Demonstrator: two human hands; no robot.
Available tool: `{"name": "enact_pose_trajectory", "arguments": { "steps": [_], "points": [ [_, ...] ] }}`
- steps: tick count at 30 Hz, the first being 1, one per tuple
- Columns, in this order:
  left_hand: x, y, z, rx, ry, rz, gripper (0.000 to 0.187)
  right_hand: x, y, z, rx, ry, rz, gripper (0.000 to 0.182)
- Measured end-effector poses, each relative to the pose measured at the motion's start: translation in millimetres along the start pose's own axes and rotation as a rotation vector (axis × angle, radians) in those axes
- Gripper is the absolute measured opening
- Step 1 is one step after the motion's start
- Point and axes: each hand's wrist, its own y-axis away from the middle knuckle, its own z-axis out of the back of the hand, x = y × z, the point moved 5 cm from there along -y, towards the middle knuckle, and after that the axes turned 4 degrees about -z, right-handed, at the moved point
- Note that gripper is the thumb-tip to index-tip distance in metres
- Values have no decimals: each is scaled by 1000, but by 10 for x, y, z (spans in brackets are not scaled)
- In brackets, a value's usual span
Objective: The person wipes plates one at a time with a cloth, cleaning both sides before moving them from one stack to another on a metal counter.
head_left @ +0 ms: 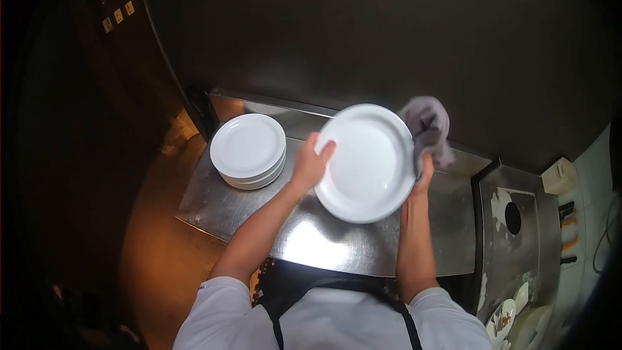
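A round white plate (366, 165) is held up above the steel counter, its inner face toward me. My left hand (312, 163) grips its left rim, thumb over the edge and fingers behind. At the right rim, my right hand (422, 172) is closed on a greyish-purple cloth (429, 126), which bunches up beside and behind the plate. Part of the right hand's fingers is hidden by cloth and plate. To the left, a stack of several white plates (249, 149) stands on the counter.
The steel counter (253, 217) runs along a dark wall (363, 32). On the right is a steel unit with a round dark hole (512, 218). Beyond it are a white box (558, 176) and several knives (567, 210). A plate with food scraps (501, 319) lies lower right.
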Motion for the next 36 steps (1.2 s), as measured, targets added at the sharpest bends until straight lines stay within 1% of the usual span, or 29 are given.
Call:
{"name": "enact_pose_trajectory", "arguments": {
  "steps": [1,3,4,7,8,10,11,12,13,14,15,17,18,20,21,23,24,26,28,31,32,33,35,36],
  "points": [
    [-7,96,-79,79,33,-2,35,16,-192,87,167,-96,-120,63],
    [-39,266,-292,232,100,-12,33,-35,-231,54,252,-116,-191,63],
    [-77,313,-348,269,208,82,34,-127,-125,-99,167,-42,-146,64],
    [83,201,-249,-12,260,21,33,-535,265,-722,-79,183,-18,65],
    [108,145,-134,-83,226,13,35,-647,314,-816,-153,255,24,66],
    [130,11,199,-226,154,-3,40,-936,272,-755,-291,22,0,66],
    [127,-35,342,-317,125,-27,40,-1076,265,-654,-365,-96,-11,66],
    [121,-72,462,-402,95,-49,39,-1064,270,-511,-270,-9,48,66],
    [26,-54,549,-480,65,-70,38,-933,256,-601,-215,-116,97,63],
    [-56,11,570,-515,99,-56,36,-842,215,-535,-283,-32,106,58],
    [-61,68,545,-541,124,-84,36,-729,180,-463,-348,55,116,53],
    [-60,191,522,-603,180,-146,36,-448,105,-404,-384,244,206,47],
    [-97,182,525,-490,273,-158,36,-311,66,-391,-401,338,250,44],
    [-278,236,612,-256,455,-170,35,10,29,-541,-359,418,272,41],
    [-361,229,648,-204,546,-108,35,94,29,-600,-344,456,283,40],
    [-505,113,708,-102,724,20,34,-19,-31,-491,-417,416,277,40],
    [-454,45,739,-104,709,31,34,-87,-49,-479,-446,398,275,40],
    [-414,74,696,-310,714,42,35,-416,88,-743,-627,149,194,45],
    [-252,222,516,-529,722,52,39,-879,209,-1035,-622,68,275,51],
    [-177,512,365,-533,852,-27,44,-977,237,-896,-574,104,101,53],
    [-188,558,405,-414,809,-75,49,-933,154,-652,-512,124,111,50],
    [-183,532,516,-314,889,-47,49,-761,146,-661,-447,196,18,49],
    [-266,379,860,-104,1049,6,51,-496,111,-589,-393,407,-75,47],
    [-380,301,966,13,1124,60,50,-477,82,-621,-394,418,-33,47]
  ]
}}
